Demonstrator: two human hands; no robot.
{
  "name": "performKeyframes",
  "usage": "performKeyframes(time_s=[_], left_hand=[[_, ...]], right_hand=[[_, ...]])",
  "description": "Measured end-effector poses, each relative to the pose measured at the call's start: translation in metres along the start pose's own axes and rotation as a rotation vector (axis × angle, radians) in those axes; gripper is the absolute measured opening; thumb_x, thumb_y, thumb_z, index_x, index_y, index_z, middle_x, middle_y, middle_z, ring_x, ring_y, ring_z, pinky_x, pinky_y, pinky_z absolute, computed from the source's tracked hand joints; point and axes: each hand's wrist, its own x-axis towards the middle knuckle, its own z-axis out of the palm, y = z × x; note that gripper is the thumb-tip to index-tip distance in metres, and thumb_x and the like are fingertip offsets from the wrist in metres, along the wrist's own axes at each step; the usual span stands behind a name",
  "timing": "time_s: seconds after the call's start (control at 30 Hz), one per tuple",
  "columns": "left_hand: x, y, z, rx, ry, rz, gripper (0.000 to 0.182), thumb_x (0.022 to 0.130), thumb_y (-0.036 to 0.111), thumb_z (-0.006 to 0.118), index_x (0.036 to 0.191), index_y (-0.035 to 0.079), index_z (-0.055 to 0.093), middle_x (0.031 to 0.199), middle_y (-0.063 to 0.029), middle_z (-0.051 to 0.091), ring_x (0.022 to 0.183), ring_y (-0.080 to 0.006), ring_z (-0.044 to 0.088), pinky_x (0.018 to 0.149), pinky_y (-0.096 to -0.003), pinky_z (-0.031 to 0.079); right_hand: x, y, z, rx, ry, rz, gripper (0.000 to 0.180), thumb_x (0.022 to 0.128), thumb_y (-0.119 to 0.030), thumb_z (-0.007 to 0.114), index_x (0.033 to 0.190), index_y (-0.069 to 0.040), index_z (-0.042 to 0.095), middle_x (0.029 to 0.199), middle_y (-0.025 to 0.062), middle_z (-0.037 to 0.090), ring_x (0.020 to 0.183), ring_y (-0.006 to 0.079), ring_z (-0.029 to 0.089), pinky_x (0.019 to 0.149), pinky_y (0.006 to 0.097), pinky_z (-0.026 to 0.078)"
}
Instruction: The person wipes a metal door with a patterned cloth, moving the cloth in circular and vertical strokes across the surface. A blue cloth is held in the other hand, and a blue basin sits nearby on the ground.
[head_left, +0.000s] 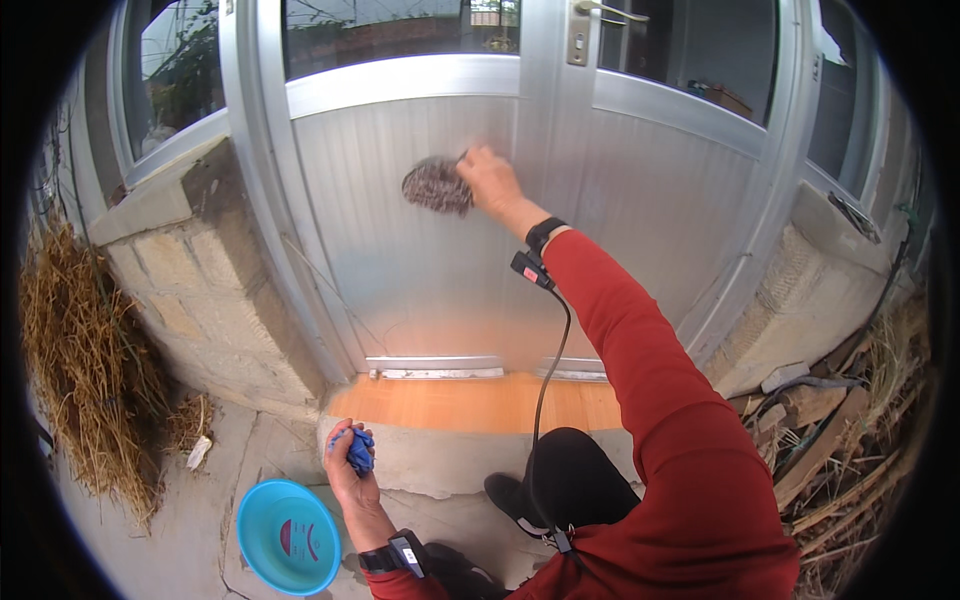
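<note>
My right hand (491, 180) holds a brown and white shaggy cleaning cloth or mitt (437, 186) against the lower metal panel of the door (420, 277); whether it is a cloth or a mitt I cannot tell. My left hand (351, 472) is low at the left, closed around a crumpled blue cloth (360, 451). A blue plastic basin (247, 525) stands on the paving just left of that hand, with printed marks at its bottom. Both wrists wear black straps with small devices, and a cable hangs from the right one.
Dry stalks (82, 375) lean at the left beside a stone wall block (217, 300). Firewood and straw (817, 420) lie at the right. A wood-look sill (465, 401) and a concrete step (435, 454) run below the door. A metal door handle (611, 11) is at the top.
</note>
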Motion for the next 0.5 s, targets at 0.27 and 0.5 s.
performKeyframes(time_s=[0.27, 0.5], left_hand=[[0.01, -0.007, -0.002, 0.007, -0.041, -0.036, 0.027, 0.083, 0.01, 0.059, 0.108, 0.001, 0.056, 0.091, -0.0121, 0.063, 0.077, -0.0205, 0.062, 0.055, -0.0241, 0.047], [0.022, -0.031, 0.009, 0.03, -0.062, -0.088, 0.026, 0.082, 0.009, 0.06, 0.107, 0.001, 0.056, 0.09, -0.0124, 0.062, 0.077, -0.0224, 0.062, 0.054, -0.0244, 0.049]], right_hand=[[-0.039, 0.03, -0.055, 0.148, 0.005, -0.062, 0.02, 0.067, 0.002, 0.057, 0.086, -0.007, 0.056, 0.095, 0.0082, 0.054, 0.092, 0.0284, 0.053, 0.071, 0.0382, 0.049], [0.027, 0.127, -0.134, -0.093, 0.312, 0.081, 0.019, 0.07, 0.001, 0.057, 0.085, -0.009, 0.058, 0.092, 0.0053, 0.053, 0.091, 0.0271, 0.054, 0.072, 0.0377, 0.05]])
